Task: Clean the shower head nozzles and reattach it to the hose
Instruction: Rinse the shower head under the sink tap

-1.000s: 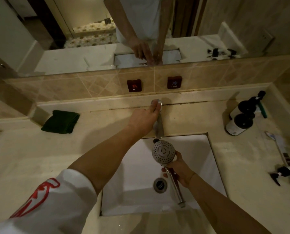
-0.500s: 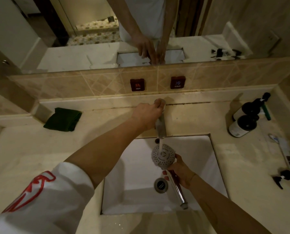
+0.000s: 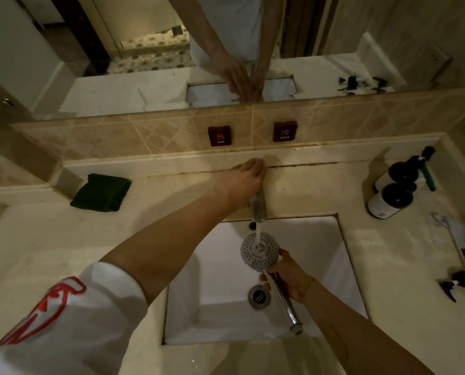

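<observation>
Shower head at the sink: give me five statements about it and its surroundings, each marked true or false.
1. Water from the faucet falls onto the nozzle face of the shower head. True.
2. The left hand holds the shower head. False: the right hand grips its chrome handle, while the left hand rests on top of the faucet.
3. A hose is attached to the handle's end. False: the threaded end hangs bare over the sink.
4. A folded dark green cloth lies on the counter left of the sink. True.
5. The shower head's face points down at the drain. False: it faces up.
</observation>
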A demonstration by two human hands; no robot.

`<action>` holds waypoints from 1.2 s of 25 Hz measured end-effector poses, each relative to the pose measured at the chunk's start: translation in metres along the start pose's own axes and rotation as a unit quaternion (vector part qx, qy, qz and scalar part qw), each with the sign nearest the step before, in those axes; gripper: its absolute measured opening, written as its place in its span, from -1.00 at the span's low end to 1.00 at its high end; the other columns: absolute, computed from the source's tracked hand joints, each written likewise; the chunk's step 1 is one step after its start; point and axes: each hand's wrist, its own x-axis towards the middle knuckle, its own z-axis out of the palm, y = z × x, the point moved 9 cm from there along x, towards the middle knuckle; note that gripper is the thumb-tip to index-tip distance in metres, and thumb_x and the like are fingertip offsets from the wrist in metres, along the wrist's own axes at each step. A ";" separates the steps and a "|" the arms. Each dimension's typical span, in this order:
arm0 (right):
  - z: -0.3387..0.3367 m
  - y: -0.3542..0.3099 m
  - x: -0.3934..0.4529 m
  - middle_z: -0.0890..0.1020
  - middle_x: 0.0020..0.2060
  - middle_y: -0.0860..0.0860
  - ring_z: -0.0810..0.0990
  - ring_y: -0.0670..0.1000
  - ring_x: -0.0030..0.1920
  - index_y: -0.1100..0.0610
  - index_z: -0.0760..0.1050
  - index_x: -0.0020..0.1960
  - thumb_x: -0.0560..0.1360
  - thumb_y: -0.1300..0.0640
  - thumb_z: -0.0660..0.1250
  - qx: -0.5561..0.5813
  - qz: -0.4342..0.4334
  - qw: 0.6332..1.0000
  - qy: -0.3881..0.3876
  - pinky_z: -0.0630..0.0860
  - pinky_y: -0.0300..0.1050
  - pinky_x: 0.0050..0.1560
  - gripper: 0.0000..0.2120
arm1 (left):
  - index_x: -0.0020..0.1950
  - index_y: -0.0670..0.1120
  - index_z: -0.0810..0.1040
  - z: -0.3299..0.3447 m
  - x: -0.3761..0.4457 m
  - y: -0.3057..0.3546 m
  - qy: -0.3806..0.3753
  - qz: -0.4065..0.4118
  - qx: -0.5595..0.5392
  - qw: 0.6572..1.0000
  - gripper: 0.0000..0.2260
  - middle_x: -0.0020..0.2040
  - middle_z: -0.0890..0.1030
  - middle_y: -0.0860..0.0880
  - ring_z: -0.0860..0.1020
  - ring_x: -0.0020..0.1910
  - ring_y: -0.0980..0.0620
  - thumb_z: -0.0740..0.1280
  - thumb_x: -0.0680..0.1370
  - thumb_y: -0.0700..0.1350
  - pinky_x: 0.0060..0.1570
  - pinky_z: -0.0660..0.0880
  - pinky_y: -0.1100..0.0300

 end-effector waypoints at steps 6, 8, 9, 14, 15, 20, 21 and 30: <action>0.005 -0.002 -0.002 0.53 0.06 0.29 0.59 0.17 -0.22 0.04 0.17 0.40 0.49 0.48 0.21 0.017 0.003 1.000 -0.010 0.55 -0.08 -0.48 -0.40 | 0.55 -0.20 -0.08 -0.001 -0.002 0.005 -0.014 0.008 -0.005 1.000 -0.35 0.58 -0.05 -0.18 -0.02 0.56 -0.11 0.19 0.55 -0.31 0.47 0.19 0.02; 0.004 -0.002 -0.001 0.51 0.06 0.29 0.60 0.19 -0.20 0.06 0.17 0.37 0.49 0.47 0.20 0.020 0.001 1.000 -0.001 0.56 -0.07 -0.46 -0.44 | 0.55 -0.19 -0.09 -0.003 -0.002 0.004 -0.025 0.002 -0.014 1.000 -0.33 0.58 -0.07 -0.16 -0.02 0.56 -0.10 0.21 0.55 -0.30 0.43 0.25 0.02; 0.003 -0.002 -0.001 0.52 0.06 0.30 0.61 0.20 -0.20 0.08 0.18 0.36 0.50 0.45 0.19 0.024 0.000 1.000 0.007 0.57 -0.06 -0.44 -0.48 | 0.56 -0.18 -0.09 -0.003 -0.002 0.004 -0.032 -0.001 -0.021 0.999 -0.32 0.58 -0.08 -0.14 -0.02 0.56 -0.10 0.23 0.54 -0.28 0.40 0.29 0.02; 0.005 -0.005 0.001 0.54 0.10 0.32 0.63 0.15 -0.31 0.07 0.22 0.29 0.55 0.10 0.34 0.023 -0.007 0.999 0.030 0.53 -0.13 -0.50 -0.59 | 0.56 -0.13 -0.08 -0.001 0.000 0.000 -0.048 -0.010 -0.041 0.998 -0.29 0.59 -0.10 -0.10 0.00 0.56 -0.07 0.26 0.52 -0.27 0.31 0.40 0.00; 0.006 -0.006 0.003 0.56 0.09 0.32 0.63 0.13 -0.35 0.09 0.24 0.29 0.52 0.02 0.39 0.007 -0.016 0.999 0.036 0.52 -0.14 -0.51 -0.54 | 0.56 -0.13 -0.08 0.000 0.000 0.000 -0.051 -0.008 -0.042 0.998 -0.28 0.59 -0.10 -0.10 0.00 0.56 -0.07 0.26 0.52 -0.27 0.32 0.40 -0.01; 0.006 -0.014 0.009 0.56 0.11 0.29 0.57 0.08 -0.38 0.14 0.27 0.29 0.45 -0.04 0.46 -0.080 -0.049 0.993 0.078 0.46 -0.22 -0.58 -0.43 | 0.56 -0.14 -0.09 0.001 0.002 -0.002 -0.064 -0.002 -0.040 0.997 -0.27 0.59 -0.11 -0.11 -0.04 0.56 -0.07 0.29 0.52 -0.24 0.38 0.36 -0.03; 0.006 -0.016 0.010 0.55 0.12 0.29 0.57 0.08 -0.35 0.16 0.29 0.31 0.45 -0.03 0.47 -0.093 -0.056 0.991 0.080 0.46 -0.23 -0.58 -0.43 | 0.56 -0.14 -0.09 0.001 0.001 -0.001 -0.066 -0.001 -0.040 0.997 -0.27 0.58 -0.11 -0.11 -0.04 0.56 -0.07 0.29 0.52 -0.24 0.39 0.34 -0.03; 0.003 -0.024 0.015 0.63 -0.02 0.24 0.65 0.13 -0.39 0.11 0.36 0.25 0.45 -0.14 0.43 -0.160 -0.035 0.981 0.102 0.53 -0.13 -0.47 -0.48 | 0.56 -0.14 -0.09 -0.002 0.002 -0.001 -0.080 -0.002 -0.032 0.996 -0.26 0.59 -0.10 -0.11 0.00 0.56 -0.08 0.31 0.52 -0.22 0.35 0.35 -0.01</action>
